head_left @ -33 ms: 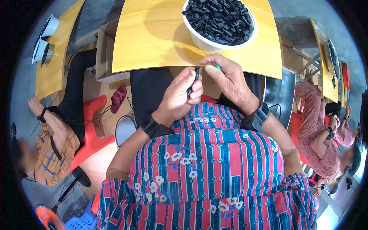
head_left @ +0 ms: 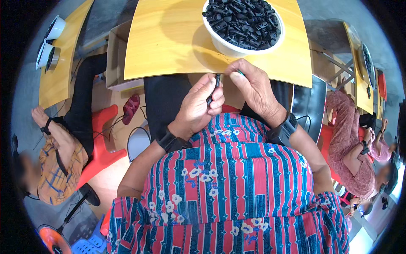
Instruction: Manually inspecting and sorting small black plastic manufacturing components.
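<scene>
- With the fingers (head_left: 217,95) of the left hand (head_left: 192,106), gripping a slim black part (head_left: 218,80), thumb pressed along it — tilted a little, with one end showing above the thumb and more of it lower, between the fingers.
- With the right hand (head_left: 256,86), pinching a green piece (head_left: 240,72) between thumb and bent forefinger; too little showing to tell its shape.
- Near each other but apart, at the near edge of the worktop (head_left: 169,46), with the black part on the lap side of that edge.
- On the worktop, just beyond the right hand: a white bowl (head_left: 230,50), heaped with black pieces (head_left: 245,21).
- Around each wrist, a dark band (head_left: 284,127); below, a striped, flowered shirt (head_left: 228,178).
- To the left: a cardboard box (head_left: 115,59), a dark red shoe (head_left: 131,109) on the floor, a red stool (head_left: 103,122) and a person in an orange checked shirt (head_left: 59,171).
- To the right: a person in patterned pink clothes (head_left: 351,148) — near another yellow table (head_left: 361,84).
</scene>
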The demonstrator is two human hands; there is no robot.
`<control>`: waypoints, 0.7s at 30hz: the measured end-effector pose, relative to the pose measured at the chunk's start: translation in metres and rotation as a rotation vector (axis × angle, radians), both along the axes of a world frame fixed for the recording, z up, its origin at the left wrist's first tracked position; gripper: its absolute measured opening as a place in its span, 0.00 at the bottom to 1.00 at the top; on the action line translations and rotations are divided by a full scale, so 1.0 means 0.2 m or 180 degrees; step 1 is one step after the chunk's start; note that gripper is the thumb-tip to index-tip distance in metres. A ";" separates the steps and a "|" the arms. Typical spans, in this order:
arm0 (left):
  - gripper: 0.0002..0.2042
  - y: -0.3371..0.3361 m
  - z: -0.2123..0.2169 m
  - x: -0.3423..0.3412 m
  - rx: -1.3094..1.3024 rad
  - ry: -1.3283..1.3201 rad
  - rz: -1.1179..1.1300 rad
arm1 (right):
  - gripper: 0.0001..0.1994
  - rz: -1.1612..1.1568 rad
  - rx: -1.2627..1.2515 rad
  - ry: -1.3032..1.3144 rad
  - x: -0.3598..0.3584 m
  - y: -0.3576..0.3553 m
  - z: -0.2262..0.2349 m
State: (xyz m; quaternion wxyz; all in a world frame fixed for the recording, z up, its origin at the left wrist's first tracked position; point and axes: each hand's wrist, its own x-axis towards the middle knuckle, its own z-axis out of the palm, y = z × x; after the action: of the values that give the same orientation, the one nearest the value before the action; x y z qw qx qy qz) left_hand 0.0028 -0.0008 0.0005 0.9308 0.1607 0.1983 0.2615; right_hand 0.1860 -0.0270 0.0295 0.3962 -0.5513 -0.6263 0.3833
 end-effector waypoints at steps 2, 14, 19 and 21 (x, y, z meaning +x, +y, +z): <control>0.09 0.00 0.01 0.01 -0.0028 0.0067 0.0153 | 0.15 -0.0092 0.0118 -0.0619 0.00 -0.02 0.00; 0.08 -0.02 -0.02 -0.01 -0.0154 0.0050 0.0259 | 0.12 0.0215 0.0395 -0.1297 -0.08 -0.07 -0.03; 0.09 -0.02 -0.02 -0.02 -0.0097 0.0004 0.0205 | 0.12 0.0177 0.0389 -0.1277 -0.09 -0.07 -0.04; 0.09 -0.02 -0.01 -0.02 -0.0103 0.0067 0.0230 | 0.12 0.0183 0.0372 -0.1274 -0.09 -0.07 -0.04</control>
State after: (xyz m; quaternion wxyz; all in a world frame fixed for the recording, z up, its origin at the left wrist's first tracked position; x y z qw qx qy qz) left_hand -0.0006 -0.0052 -0.0024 0.9211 0.1410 0.2180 0.2900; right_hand 0.1687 -0.0404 0.0216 0.2841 -0.5744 -0.7291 0.2404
